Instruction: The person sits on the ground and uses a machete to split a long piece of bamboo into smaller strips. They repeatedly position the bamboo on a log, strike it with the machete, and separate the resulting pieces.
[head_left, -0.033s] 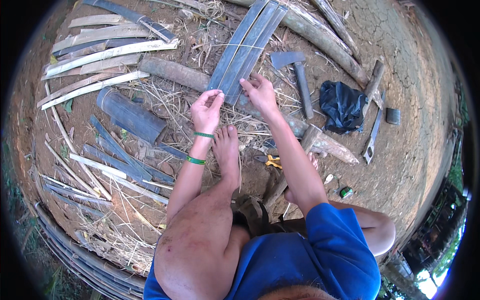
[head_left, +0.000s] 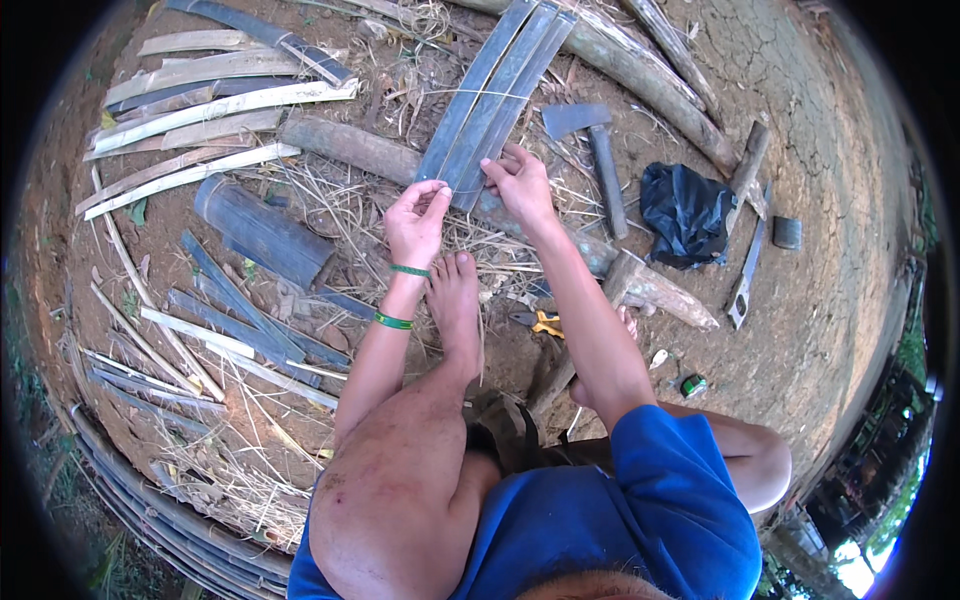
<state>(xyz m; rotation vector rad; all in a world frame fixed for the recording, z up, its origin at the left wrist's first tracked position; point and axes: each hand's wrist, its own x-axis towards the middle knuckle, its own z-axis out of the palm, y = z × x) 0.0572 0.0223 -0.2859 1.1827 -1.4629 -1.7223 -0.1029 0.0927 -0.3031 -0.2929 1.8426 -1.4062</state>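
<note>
Several long dark grey bamboo slats [head_left: 497,90] lie side by side on the dirt, running away from me toward the top. My left hand [head_left: 418,222] pinches the near end of the leftmost slat between thumb and fingers. My right hand [head_left: 522,182] grips the near end of the slats on the right side. Green bands circle my left wrist and forearm. My bare foot [head_left: 455,305] rests on the ground just below both hands.
A hatchet [head_left: 592,140] lies right of the slats, with a black plastic bag [head_left: 685,215] and a saw [head_left: 745,275] beyond it. A dark bamboo tube [head_left: 262,232], a log [head_left: 350,147] and pale split strips [head_left: 215,110] lie to the left. Yellow-handled pliers [head_left: 545,322] sit by my foot.
</note>
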